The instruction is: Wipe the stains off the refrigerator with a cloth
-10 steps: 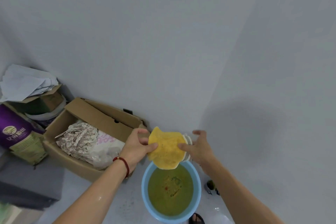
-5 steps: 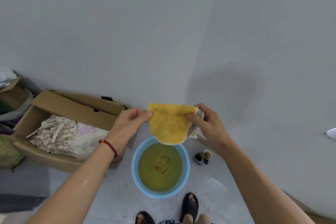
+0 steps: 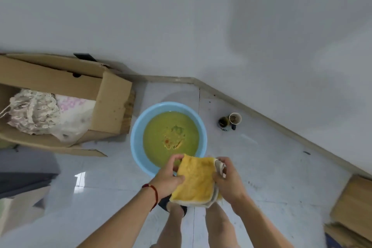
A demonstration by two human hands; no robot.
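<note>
A yellow cloth [image 3: 198,181] with a pale underside hangs folded between my two hands, just in front of the near rim of a blue basin [image 3: 136,127]. My left hand [image 3: 168,177] grips the cloth's left edge, fingers curled round its top corner. My right hand [image 3: 228,180] grips the right edge, thumb across the yellow face. The basin stands on the floor and holds murky green water. No refrigerator shows in the head view.
An open cardboard box [image 3: 112,104] with lace fabric and a plastic bag lies left of the basin. A small cup and a dark jar [image 3: 229,121] stand by the right wall's skirting. Flattened cardboard [image 3: 356,211] lies at the far right. My legs are below the cloth.
The view has tilted down toward the floor. Both hands have drawn the cloth back from above the basin toward my body, and it now hangs folded rather than spread.
</note>
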